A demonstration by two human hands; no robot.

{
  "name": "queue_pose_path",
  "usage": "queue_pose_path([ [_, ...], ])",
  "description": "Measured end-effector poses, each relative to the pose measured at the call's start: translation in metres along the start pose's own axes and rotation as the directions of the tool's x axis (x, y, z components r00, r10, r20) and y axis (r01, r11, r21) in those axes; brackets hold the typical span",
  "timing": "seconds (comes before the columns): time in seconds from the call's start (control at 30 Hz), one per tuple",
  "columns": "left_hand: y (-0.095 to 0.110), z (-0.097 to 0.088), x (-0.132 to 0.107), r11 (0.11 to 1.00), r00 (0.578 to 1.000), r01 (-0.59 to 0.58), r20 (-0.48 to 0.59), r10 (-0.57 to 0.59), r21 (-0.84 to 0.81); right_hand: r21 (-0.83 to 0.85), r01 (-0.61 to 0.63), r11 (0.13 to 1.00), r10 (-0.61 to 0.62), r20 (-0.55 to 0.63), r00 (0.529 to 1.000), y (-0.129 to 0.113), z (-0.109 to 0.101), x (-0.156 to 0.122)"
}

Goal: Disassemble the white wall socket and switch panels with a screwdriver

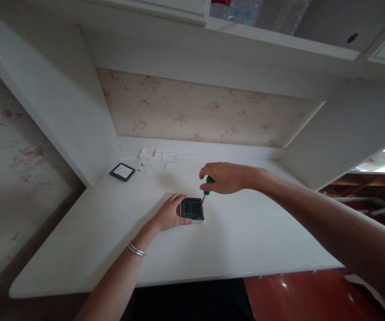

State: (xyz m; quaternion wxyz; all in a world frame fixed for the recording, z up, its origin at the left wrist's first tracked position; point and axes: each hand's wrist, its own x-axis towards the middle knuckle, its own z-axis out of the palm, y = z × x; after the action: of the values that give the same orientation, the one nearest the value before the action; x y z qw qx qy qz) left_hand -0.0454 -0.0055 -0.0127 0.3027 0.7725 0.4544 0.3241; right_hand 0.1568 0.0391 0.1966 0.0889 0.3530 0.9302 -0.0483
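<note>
A: Screwdriver handle [209, 179] col.?
B: Grn. Box [191, 209]: blk-ish top, wht-ish base.
A: Desk [105, 249]?
B: Wht. Wallpaper [195, 107]: cream w/ pinkish floral.
A: Flat panel [122, 171]?
B: Blk rim, wht ctr. Bangle [137, 249] silvery, floor [279, 296] reddish-brn.

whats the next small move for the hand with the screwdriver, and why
Probably a gentle turn of the green-handled screwdriver by the right hand: its tip appears to meet the black square unit near its right edge, and the left hand grips that unit from the left. Any screw there is too small to tell.
</note>
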Motion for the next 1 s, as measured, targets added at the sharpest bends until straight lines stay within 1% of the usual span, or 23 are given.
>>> queue_pose_path([
  [0.07,0.0004,-0.0001,-0.0005,1.0,1.0,0.009,0.001,-0.009,0.006,-0.049,-0.098,0.994,0.097,-0.019,0.995,-0.0023,0.0001,0.0004],
  [0.1,0.0005,-0.0001,-0.0006,1.0,1.0,0.012,0.001,-0.012,0.007,-0.066,-0.113,0.991,0.112,-0.025,0.993,-0.0031,0.0001,0.0005],
  [0.13,0.0005,-0.0002,-0.0007,1.0,1.0,0.013,0.002,-0.013,0.007,-0.071,-0.094,0.993,0.092,-0.025,0.995,-0.0037,0.0001,0.0003],
  [0.17,0.0004,-0.0004,-0.0006,1.0,1.0,0.011,0.002,-0.011,0.004,-0.062,-0.045,0.997,0.044,-0.022,0.999,-0.004,-0.0002,-0.0003],
  [0.27,0.0001,-0.001,-0.0001,1.0,1.0,0.0,0.004,0.0,-0.004,0.018,0.134,0.991,-0.133,-0.016,0.991,-0.0054,-0.0015,-0.0036],
  [0.3,0.0,-0.0011,0.0001,1.0,1.0,-0.002,0.005,0.002,-0.003,0.042,0.158,0.987,-0.157,-0.018,0.987,-0.0063,-0.0018,-0.0045],
  [0.33,-0.0002,-0.0011,0.0004,1.0,1.0,-0.002,0.005,0.002,0.0,0.056,0.152,0.987,-0.151,-0.025,0.988,-0.0075,-0.0019,-0.005],
  [0.37,-0.0004,-0.001,0.0005,1.0,1.0,0.0,0.005,0.0,0.003,0.059,0.115,0.992,-0.113,-0.036,0.993,-0.0087,-0.0019,-0.0048],
  [0.43,-0.0011,-0.0006,0.0007,1.0,1.0,0.003,0.002,-0.003,0.007,0.034,-0.024,0.999,0.026,-0.044,0.999,-0.0104,-0.0015,-0.0029],
  [0.5,-0.0016,0.0,0.0005,1.0,1.0,0.002,0.0,-0.002,0.006,-0.007,-0.144,0.989,0.144,0.001,0.99,-0.0103,-0.0013,-0.0005],
  [0.53,-0.0018,0.0001,0.0003,1.0,1.0,0.003,-0.002,-0.003,0.004,-0.019,-0.158,0.987,0.159,0.029,0.987,-0.0095,-0.0014,0.0002],
  [0.57,-0.0017,0.0001,0.0001,1.0,1.0,0.004,-0.003,-0.004,0.002,-0.019,-0.137,0.99,0.138,0.046,0.989,-0.0084,-0.0017,0.0004],
  [0.6,-0.0014,-0.0001,-0.0001,1.0,1.0,0.004,-0.003,-0.004,0.0,-0.008,-0.088,0.996,0.088,0.05,0.995,-0.0071,-0.002,0.0],
  [0.7,0.0008,-0.0011,-0.0004,1.0,1.0,-0.003,0.003,0.003,-0.008,0.036,0.086,0.996,-0.086,0.004,0.996,-0.0041,-0.0022,-0.0029],
  [0.73,0.0018,-0.0015,-0.0004,1.0,1.0,-0.005,0.004,0.005,-0.011,0.04,0.114,0.993,-0.113,-0.005,0.994,-0.0037,-0.0019,-0.0037],
  [0.77,0.0028,-0.0018,-0.0004,1.0,1.0,-0.005,0.005,0.005,-0.014,0.037,0.108,0.993,-0.108,-0.01,0.994,-0.0038,-0.0013,-0.0041],
  [0.9,0.0048,-0.0021,-0.0006,1.0,1.0,0.016,-0.004,-0.016,-0.014,-0.023,-0.05,0.998,0.049,-0.038,0.998,-0.0059,0.0007,-0.0032],
  [0.93,0.0047,-0.0021,-0.0008,1.0,1.0,0.018,-0.005,-0.018,-0.013,-0.03,-0.051,0.998,0.049,-0.04,0.998,-0.0061,0.0007,-0.0032],
  [1.0,0.004,-0.0019,-0.0012,1.0,1.0,0.016,-0.005,-0.016,-0.014,-0.012,0.019,1.0,-0.02,-0.044,0.999,-0.0055,0.0001,-0.0044],
])
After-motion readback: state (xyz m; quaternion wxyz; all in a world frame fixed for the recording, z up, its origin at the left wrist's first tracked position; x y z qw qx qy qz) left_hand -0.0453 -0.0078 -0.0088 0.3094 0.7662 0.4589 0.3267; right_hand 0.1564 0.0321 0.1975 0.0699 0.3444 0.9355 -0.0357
